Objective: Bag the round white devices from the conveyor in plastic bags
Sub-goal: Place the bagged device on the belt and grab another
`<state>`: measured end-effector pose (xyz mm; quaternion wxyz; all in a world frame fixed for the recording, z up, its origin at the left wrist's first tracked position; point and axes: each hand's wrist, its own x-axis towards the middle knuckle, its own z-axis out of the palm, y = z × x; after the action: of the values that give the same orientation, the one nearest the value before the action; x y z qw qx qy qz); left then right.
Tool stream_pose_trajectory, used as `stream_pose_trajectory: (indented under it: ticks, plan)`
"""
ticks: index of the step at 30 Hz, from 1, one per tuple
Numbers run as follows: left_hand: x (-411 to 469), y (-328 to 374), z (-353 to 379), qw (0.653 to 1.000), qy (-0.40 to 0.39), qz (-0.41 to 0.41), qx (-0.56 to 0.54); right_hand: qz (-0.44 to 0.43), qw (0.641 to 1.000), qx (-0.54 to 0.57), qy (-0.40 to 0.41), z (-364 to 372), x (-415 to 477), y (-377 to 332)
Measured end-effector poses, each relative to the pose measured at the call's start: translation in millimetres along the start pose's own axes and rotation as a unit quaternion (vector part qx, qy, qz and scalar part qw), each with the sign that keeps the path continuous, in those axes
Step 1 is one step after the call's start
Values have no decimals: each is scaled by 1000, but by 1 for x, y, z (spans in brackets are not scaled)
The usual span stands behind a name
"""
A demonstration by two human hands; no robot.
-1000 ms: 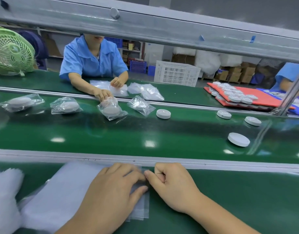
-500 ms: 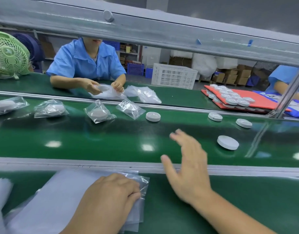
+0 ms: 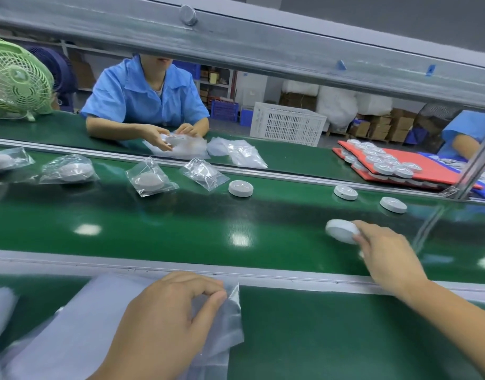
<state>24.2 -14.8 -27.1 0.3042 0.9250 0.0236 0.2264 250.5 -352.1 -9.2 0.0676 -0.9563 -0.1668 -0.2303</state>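
On the green conveyor belt (image 3: 181, 231), my right hand (image 3: 384, 256) grips a round white device (image 3: 341, 231) at the belt's near right, tilted off the belt. My left hand (image 3: 164, 325) pinches the open corner of a clear plastic bag (image 3: 227, 325) on the near green bench. Three more loose white devices lie on the belt's far side: one in the middle (image 3: 240, 188), two to the right (image 3: 345, 192) (image 3: 393, 204). Several bagged devices (image 3: 149, 181) lie along the belt to the left.
A stack of clear bags (image 3: 71, 333) lies under my left hand. Across the belt a person in a blue shirt (image 3: 145, 97) handles a bag. Red trays (image 3: 427, 171) with several devices sit far right. A green fan (image 3: 16, 78) and a white crate (image 3: 288, 123) stand behind.
My right hand left the bag, reached out over the belt to the right and took hold of the nearest white device. My left hand stayed on the bag. The belt's items drifted left.
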Motion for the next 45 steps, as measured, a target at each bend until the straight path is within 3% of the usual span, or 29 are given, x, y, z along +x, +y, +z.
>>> stream_pose_trajectory:
  ticks: [1, 5, 8, 9, 12, 14, 15, 18, 20, 21, 24, 27, 30, 33, 37, 41, 43, 45]
  plan:
    - [0, 0, -2, 1000, 0, -12, -11, -64, 996, 61, 10, -7, -10, -21]
    - [1, 1, -7, 999, 10, -38, -13, -259, 937, 221, -85, -37, -58, -101]
    - [2, 3, -7, 997, 12, -50, -61, -468, 874, 115, 61, -40, -78, -130]
    - [2, 6, -7, 992, 6, -56, -109, -489, 862, 101, 91, -40, -79, -135]
    - [2, 19, -9, 940, -102, -74, -316, -405, 872, 246, 122, -31, -86, -156]
    - [0, 25, -13, 897, -168, -73, -402, -281, 874, 379, 115, -29, -92, -169]
    - [-1, 26, -13, 896, -164, -72, -406, -205, 867, 445, 94, -31, -93, -175]
    - [-4, 32, -4, 942, -4, -81, -327, -56, 796, 598, -73, -36, -91, -185]
    - [-5, 34, 0, 937, 101, -81, -325, -36, 747, 642, -169, -39, -85, -190]
    - [-5, 33, 2, 932, 125, -69, -333, -35, 745, 641, -183, -41, -79, -193]
    - [-1, 26, 5, 941, 153, -36, -300, -21, 787, 599, -148, -42, -50, -203]
    - [5, 10, 3, 971, 169, -19, -169, 26, 834, 546, -69, -26, -5, -203]
    - [11, 0, -2, 993, 96, 40, -48, 83, 888, 452, 18, -4, 54, -197]
    - [12, -3, -1, 991, 4, 128, 43, 77, 940, 329, -52, 17, 100, -191]
    - [11, 2, -5, 976, -119, 147, 104, 59, 911, 341, -227, 41, 103, -203]
    - [16, 6, -10, 958, -230, 110, 128, -45, 892, 377, -244, 28, 54, -229]
    - [17, -2, -5, 967, -213, 112, 81, -85, 886, 382, -249, 15, 16, -226]
    - [18, -5, -6, 962, -221, 116, 114, -134, 868, 420, -226, 1, -21, -220]
